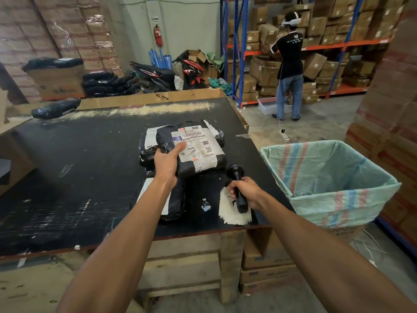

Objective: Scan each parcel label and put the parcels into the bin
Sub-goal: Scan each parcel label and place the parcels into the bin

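My left hand (168,162) grips a black plastic-wrapped parcel (198,152) by its left edge, thumb on its white shipping label (195,145), which faces up. The parcel is over a black table (67,166), on or just above other black parcels (149,145). Another parcel (173,199) lies under my left wrist. My right hand (244,192) holds a black handheld scanner (237,181), its head pointing up toward the parcel's lower right corner. The bin (329,177), a box lined with a green woven sack, stands open at the table's right edge.
A single black parcel (55,108) lies at the table's far left. More black parcels (106,83) and a motorbike (158,74) sit behind the table. A person (288,64) stands at shelving with cartons on the far right. Stacked cartons (388,136) rise beside the bin.
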{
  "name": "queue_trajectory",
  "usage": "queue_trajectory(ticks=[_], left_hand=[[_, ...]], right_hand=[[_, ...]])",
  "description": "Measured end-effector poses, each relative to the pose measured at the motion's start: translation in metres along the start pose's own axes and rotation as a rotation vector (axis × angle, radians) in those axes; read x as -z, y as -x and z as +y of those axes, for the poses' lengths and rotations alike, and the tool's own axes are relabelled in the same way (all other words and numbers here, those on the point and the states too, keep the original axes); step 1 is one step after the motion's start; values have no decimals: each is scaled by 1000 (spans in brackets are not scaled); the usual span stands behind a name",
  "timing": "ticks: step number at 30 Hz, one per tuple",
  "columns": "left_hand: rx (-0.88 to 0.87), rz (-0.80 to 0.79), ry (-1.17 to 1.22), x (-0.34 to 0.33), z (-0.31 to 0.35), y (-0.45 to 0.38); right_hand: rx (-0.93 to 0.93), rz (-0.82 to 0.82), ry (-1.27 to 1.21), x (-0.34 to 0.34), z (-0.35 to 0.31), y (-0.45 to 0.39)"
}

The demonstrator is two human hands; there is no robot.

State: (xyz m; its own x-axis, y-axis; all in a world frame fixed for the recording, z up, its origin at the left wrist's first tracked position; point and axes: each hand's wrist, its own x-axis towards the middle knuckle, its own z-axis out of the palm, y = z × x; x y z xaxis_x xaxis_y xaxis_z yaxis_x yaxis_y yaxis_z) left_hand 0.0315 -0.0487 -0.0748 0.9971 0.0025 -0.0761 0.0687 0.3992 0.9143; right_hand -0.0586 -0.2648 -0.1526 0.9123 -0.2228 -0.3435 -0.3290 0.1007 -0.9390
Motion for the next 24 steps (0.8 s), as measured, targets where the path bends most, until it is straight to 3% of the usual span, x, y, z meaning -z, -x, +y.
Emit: queue_trajectory(ticks=[6, 8, 11, 14, 17, 20, 24], left_hand=[[109, -84, 28, -9, -14, 6], [135, -110, 21, -19, -20, 9], [182, -180, 14, -42, -32, 10], [188, -252, -29, -76, -47, 9], [152, -303, -142, -122, -68, 4], [170, -351, -240, -169, -99, -6], [302, -403, -295, -238, -149, -31]], right_hand=[[-75, -43, -175, -1, 8, -12], [-94, -89, -100, 3, 6, -15], [-115, 29, 61, 23, 4, -21], [-85, 109, -285, 63, 6, -28], [-14, 0, -644, 107, -2, -38], [38, -90, -735, 143, -14, -53], [0, -33, -705, 210, -19, -83]])
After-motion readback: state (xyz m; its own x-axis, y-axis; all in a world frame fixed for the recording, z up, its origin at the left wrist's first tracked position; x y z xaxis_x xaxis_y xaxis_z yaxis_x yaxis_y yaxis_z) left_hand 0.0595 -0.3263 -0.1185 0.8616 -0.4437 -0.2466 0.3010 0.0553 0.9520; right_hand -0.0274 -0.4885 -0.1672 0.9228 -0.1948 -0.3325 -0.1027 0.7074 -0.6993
